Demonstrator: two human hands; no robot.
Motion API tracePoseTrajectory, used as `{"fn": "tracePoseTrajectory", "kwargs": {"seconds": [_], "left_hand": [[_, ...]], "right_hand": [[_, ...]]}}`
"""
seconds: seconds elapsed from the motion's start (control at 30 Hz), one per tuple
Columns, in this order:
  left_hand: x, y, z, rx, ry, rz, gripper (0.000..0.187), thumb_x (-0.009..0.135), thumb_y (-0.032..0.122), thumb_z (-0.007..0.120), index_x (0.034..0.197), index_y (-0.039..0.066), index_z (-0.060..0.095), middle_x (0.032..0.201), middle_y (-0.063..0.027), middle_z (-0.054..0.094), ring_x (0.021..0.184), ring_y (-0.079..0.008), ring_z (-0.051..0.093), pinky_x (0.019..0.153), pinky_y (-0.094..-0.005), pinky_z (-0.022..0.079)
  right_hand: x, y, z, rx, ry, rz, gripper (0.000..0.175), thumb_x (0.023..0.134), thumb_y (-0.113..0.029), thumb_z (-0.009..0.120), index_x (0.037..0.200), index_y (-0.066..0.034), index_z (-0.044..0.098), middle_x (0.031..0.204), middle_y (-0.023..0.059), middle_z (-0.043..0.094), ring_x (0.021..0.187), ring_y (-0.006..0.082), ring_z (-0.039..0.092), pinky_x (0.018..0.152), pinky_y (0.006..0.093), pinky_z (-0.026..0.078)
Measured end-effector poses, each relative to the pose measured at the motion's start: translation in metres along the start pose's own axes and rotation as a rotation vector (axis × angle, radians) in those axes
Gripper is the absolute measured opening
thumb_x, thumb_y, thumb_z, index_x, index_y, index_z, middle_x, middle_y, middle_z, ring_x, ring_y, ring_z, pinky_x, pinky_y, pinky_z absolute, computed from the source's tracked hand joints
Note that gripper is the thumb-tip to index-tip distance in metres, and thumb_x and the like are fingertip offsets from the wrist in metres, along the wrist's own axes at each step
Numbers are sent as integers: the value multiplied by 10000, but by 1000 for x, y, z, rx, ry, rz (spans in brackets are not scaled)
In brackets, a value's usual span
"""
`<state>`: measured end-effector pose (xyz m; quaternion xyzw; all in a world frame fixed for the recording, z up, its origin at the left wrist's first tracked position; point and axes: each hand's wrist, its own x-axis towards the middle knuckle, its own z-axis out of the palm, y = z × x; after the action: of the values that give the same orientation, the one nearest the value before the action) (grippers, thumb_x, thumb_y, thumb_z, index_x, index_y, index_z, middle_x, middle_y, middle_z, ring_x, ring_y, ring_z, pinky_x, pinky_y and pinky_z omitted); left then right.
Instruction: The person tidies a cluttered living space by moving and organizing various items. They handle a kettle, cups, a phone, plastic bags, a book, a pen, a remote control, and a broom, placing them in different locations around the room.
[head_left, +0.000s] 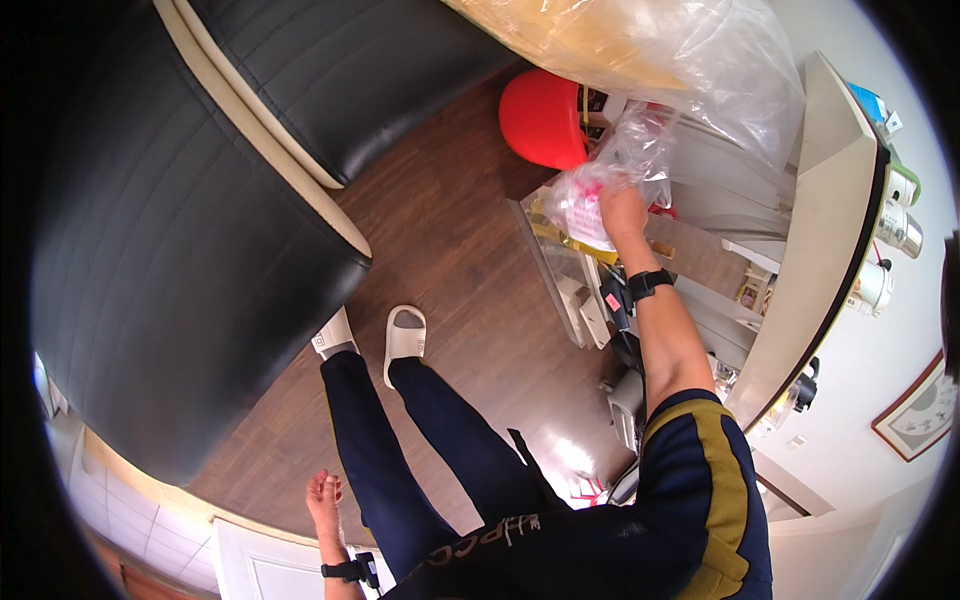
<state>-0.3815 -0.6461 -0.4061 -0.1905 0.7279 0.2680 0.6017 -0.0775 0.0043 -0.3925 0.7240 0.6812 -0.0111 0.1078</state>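
Note:
My right hand (622, 214) grips a clear plastic bag (581, 206) with pink and white contents or print, slightly blurred. The bag's loose upper part (637, 150) spreads past my fist. It is over a glass-topped low stand (559, 262), close to a red plastic bucket (536, 120) with boxes in it. Down at my left side, my left hand (324, 495) hangs with its fingers curled and nothing visible in them. It is near my left trouser leg and touches no object.
A black padded sofa (187, 262) with beige piping fills the left. A large plastic-wrapped item (637, 45) stands at the top. To the right, a cream counter (817, 225) bears cups and a kettle. Dark wood flooring (465, 247) lies between sofa and stand.

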Motion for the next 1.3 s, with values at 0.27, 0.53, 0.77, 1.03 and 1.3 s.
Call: {"fn": "tracePoseTrajectory", "kwargs": {"seconds": [0.27,0.53,0.77,1.03,1.3], "left_hand": [[7,6,8,-2,-16,-2,370,886,282,622,1146,33,535,940,-42,639,835,-128,606,698,-251,465],[18,-6,-3,33,37,-85,337,904,259,600,1143,28,546,927,-45,640,810,-122,605,664,-236,464],[-1,16,-9,47,69,-58,344,894,268,608,1143,39,546,919,-38,638,806,-116,601,670,-239,463],[-70,74,13,25,63,67,267,903,187,584,1134,62,541,935,-23,637,819,-112,604,674,-240,473],[-173,210,6,127,-22,394,266,903,146,560,1153,57,541,990,-51,636,843,-131,610,682,-259,486]], "right_hand": [[124,26,-4,-580,-163,-49,301,804,-242,649,1041,-57,666,1064,119,665,957,318,646,782,373,516],[173,-5,16,629,-29,340,489,836,-214,634,1289,-90,498,1264,35,561,979,243,623,769,392,487],[147,-11,81,783,-24,321,414,861,-187,562,1241,-43,480,1033,163,598,914,269,584,794,408,488],[-75,-98,20,955,227,-153,310,839,-83,566,1138,-4,550,1078,177,608,1027,275,575,902,368,451],[-321,-7,-142,785,-1027,-434,378,807,-263,612,1138,-80,591,1058,135,644,1010,275,606,863,370,479]]}}
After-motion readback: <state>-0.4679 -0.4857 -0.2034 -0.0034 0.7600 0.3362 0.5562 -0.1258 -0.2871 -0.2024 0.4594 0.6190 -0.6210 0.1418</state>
